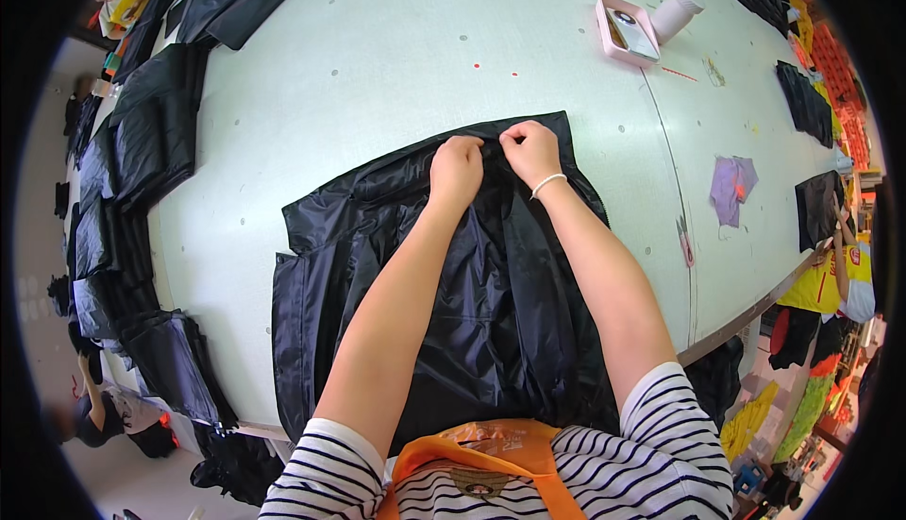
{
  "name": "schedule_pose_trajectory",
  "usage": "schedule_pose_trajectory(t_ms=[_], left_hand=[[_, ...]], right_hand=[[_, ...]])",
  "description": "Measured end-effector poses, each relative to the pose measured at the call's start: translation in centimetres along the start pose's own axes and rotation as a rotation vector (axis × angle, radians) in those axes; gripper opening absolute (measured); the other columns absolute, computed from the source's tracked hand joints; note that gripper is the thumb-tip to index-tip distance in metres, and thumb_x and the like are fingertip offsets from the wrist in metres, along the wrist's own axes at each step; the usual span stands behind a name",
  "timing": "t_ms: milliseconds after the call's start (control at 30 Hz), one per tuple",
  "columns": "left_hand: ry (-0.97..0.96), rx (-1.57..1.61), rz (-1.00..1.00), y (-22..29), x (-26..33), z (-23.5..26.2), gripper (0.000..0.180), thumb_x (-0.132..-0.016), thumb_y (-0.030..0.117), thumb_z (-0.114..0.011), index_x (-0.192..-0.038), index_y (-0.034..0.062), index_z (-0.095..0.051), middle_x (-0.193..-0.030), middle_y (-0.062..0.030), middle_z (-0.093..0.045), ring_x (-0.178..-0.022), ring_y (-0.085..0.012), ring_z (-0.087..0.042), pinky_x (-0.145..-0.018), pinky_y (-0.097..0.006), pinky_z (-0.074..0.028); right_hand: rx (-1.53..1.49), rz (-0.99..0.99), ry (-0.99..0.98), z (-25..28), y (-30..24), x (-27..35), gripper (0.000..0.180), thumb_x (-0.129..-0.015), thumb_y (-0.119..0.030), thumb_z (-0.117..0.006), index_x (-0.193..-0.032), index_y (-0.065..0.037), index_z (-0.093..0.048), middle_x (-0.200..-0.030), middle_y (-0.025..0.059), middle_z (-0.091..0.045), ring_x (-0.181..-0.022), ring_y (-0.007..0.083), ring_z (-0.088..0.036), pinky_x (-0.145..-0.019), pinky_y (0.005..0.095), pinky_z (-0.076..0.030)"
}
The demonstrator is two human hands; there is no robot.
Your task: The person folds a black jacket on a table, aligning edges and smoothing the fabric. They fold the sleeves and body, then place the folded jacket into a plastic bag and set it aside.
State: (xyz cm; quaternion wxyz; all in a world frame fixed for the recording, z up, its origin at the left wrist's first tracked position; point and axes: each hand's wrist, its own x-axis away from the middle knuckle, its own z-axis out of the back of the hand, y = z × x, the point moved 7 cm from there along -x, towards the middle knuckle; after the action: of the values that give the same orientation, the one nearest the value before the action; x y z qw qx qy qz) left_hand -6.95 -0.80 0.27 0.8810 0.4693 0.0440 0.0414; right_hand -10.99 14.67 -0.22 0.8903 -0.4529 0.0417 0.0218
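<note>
A shiny black jacket (472, 275) lies spread on the pale table in front of me, its collar edge toward the far side. Both my hands are at that far edge, close together. My left hand (457, 173) is closed, thumb and fingers pinching the jacket's upper edge. A short gap to the right, my right hand (531, 152), with a white bracelet on its wrist, pinches the same edge. The fabric between them is slightly lifted. My forearms cover parts of the jacket's middle.
Stacks of folded black garments (156, 142) line the table's left side. A pink tray (625, 31) and a white cup (676, 14) stand at the far right. Nearer are purple cloth scraps (731, 190) and thread snips (685, 242). Other people work at both sides.
</note>
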Motion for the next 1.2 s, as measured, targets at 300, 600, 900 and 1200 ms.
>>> schedule_pose_trajectory(t_ms=[300,600,900,1200], left_hand=[[-0.007,-0.196,-0.222,0.6,1.6,-0.5,0.023,-0.074,0.009,-0.065,-0.097,0.0037,-0.068,-0.1,-0.0127,-0.061,-0.093,-0.0334,-0.056,-0.082,-0.04,-0.046],[0.033,-0.174,-0.174,0.5,1.4,-0.6,0.033,-0.072,0.01,-0.068,-0.102,-0.0001,-0.064,-0.099,-0.0153,-0.06,-0.096,-0.0339,-0.055,-0.085,-0.04,-0.046],[0.029,-0.068,0.018,1.3,0.0,-0.6,0.033,-0.069,0.02,-0.075,-0.097,0.0045,-0.066,-0.095,-0.0124,-0.064,-0.089,-0.0274,-0.062,-0.08,-0.038,-0.047],[0.118,-0.043,0.167,0.8,-0.3,-1.0,0.025,-0.077,0.027,-0.07,-0.086,0.0041,-0.072,-0.081,-0.0113,-0.07,-0.073,-0.0236,-0.066,-0.07,-0.034,-0.049]], right_hand=[[-0.325,-0.237,-0.103,-0.9,0.9,0.9,0.015,-0.069,-0.013,-0.071,-0.068,0.002,-0.068,-0.078,0.009,-0.069,-0.073,0.0179,-0.066,-0.071,0.0303,-0.051],[-0.442,-0.35,-0.201,-0.8,2.6,0.1,0.015,-0.075,-0.011,-0.072,-0.081,0.003,-0.071,-0.109,0.0146,-0.065,-0.089,0.0154,-0.062,-0.079,0.0269,-0.047],[-0.516,-0.296,-0.183,-0.4,1.2,0.3,0.015,-0.076,-0.009,-0.071,-0.084,0.003,-0.071,-0.117,0.0185,-0.061,-0.101,0.0204,-0.061,-0.086,0.0294,-0.046],[-0.276,0.001,-0.194,0.6,-0.8,0.6,0.017,-0.083,-0.012,-0.063,-0.091,0.001,-0.07,-0.089,0.0123,-0.071,-0.081,0.0186,-0.066,-0.075,0.0285,-0.05]])
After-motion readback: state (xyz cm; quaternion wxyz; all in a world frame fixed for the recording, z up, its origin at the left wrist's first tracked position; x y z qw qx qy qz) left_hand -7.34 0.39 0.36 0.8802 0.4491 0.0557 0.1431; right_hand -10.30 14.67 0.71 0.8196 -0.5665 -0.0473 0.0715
